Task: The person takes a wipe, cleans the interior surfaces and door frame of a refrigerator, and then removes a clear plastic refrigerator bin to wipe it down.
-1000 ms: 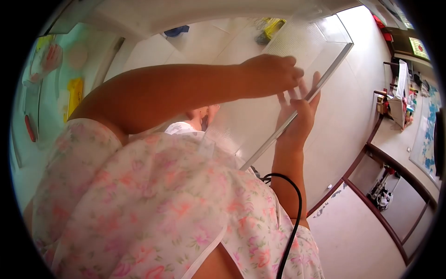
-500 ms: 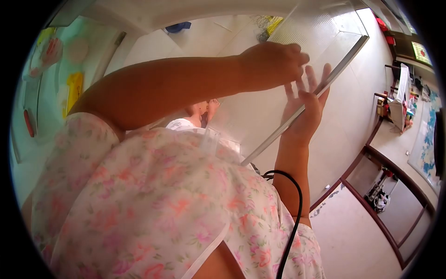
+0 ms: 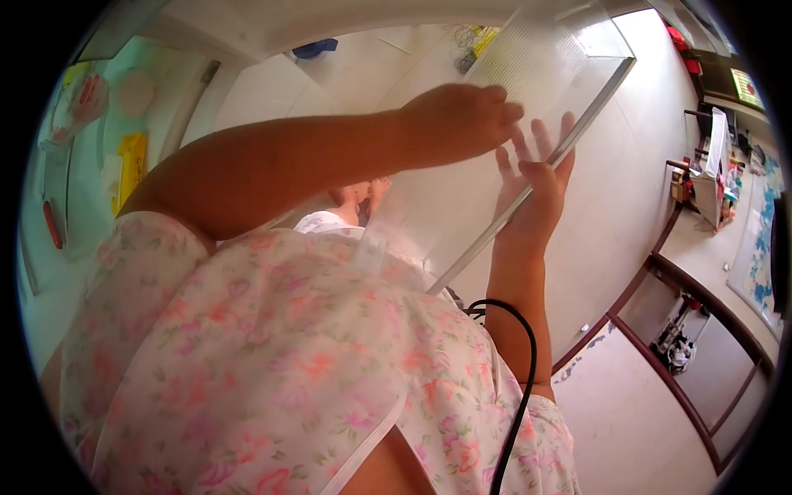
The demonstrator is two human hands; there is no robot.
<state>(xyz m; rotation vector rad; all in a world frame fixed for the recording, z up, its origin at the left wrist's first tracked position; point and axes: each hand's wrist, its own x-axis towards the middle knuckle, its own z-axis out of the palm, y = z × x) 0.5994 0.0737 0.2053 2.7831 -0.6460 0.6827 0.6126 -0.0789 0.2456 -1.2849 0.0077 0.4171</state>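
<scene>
A clear panel with a ribbed area and a pale edge strip [image 3: 569, 151] slants up from my waist to the upper right; it looks like a fridge shelf or drawer. My right hand [image 3: 536, 190] supports it, the thumb over the edge strip and the spread fingers showing through the clear material. My left hand [image 3: 462, 124] reaches across from the left, its fingers curled closed close to the panel's face, just above my right fingertips. Whatever lies inside those curled fingers is hidden.
At left is a greenish compartment holding a yellow package [image 3: 130, 169] and a red-handled item [image 3: 52, 224]. A blue object [image 3: 315, 49] lies on the floor [image 3: 615, 194]. Dark-red furniture frames [image 3: 660, 363] stand at right. A black cable [image 3: 530, 363] hangs beside my right forearm.
My left hand has shifted left and slightly down over the panel. The panel's upper corner and my right hand have also moved slightly left.
</scene>
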